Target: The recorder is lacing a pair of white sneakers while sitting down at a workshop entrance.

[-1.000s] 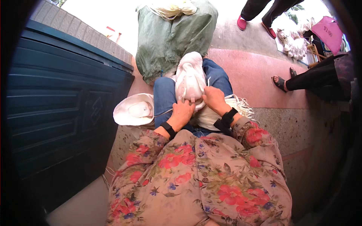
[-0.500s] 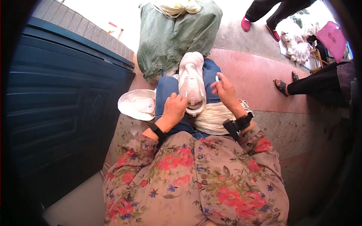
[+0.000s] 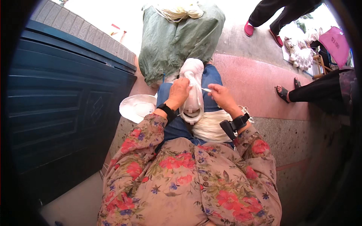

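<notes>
Across my jeans-covered lap lies a white sneaker [image 3: 193,98], its toe pointing away from me. My left hand [image 3: 178,92] is closed at the left side of the shoe's lacing area, fingertips bunched together; what they pinch is hidden. Just right of the shoe, my right hand [image 3: 223,97] pinches a white shoelace [image 3: 206,90], which reaches toward the shoe's upper. A thick bundle of cream-white laces [image 3: 209,126] rests on my right thigh, below the right hand.
Ahead stands a big green woven sack [image 3: 177,49] with another lace bundle [image 3: 180,13] on top. A white shallow dish-like object [image 3: 136,108] is left of my knee. A dark blue panelled door [image 3: 68,109] flanks me. Two people stand at right, near piled white shoes [image 3: 301,54].
My left hand has moved up along the shoe, from near its heel to the lacing area. The right hand has come lower and now pinches a lace. The shoe sits slightly lower in view.
</notes>
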`<move>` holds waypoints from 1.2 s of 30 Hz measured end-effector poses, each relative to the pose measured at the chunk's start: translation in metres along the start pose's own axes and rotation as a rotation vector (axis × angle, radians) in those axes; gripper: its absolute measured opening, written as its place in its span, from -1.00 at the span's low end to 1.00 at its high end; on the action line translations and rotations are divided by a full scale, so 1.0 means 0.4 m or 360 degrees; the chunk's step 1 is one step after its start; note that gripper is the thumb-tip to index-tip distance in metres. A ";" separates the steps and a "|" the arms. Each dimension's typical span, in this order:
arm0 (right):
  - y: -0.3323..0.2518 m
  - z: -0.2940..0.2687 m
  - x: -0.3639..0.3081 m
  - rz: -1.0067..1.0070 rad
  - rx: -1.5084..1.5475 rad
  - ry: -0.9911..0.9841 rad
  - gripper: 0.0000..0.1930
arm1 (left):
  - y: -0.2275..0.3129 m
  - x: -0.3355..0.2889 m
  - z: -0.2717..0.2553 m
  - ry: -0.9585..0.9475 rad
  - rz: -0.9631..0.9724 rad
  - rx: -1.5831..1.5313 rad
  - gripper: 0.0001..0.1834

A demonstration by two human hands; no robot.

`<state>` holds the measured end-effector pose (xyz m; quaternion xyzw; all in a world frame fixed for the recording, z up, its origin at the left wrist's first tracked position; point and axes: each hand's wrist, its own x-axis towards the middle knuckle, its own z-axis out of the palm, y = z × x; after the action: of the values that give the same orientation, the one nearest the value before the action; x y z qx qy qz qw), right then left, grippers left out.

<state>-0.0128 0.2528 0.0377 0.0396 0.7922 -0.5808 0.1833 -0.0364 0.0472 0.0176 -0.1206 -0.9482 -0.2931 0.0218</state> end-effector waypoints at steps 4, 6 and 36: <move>0.048 -0.009 0.000 -0.0414 -0.0972 0.0104 -0.84 | -0.018 0.014 0.018 0.0034 -0.0067 -0.0116 -0.82; 0.054 -0.016 -0.002 -0.0401 -0.1081 0.0073 -0.83 | -0.022 0.018 0.024 0.0046 -0.0139 -0.0210 -0.82; 0.006 0.132 0.145 -0.0842 -0.0944 0.0175 -0.93 | -0.010 -0.012 0.017 0.0218 -0.0236 -0.0285 -0.75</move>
<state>-0.0532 0.1956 0.0026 -0.1896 0.9169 -0.3510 -0.0118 -0.0326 0.0468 0.0094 -0.0312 -0.9208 -0.3850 0.0538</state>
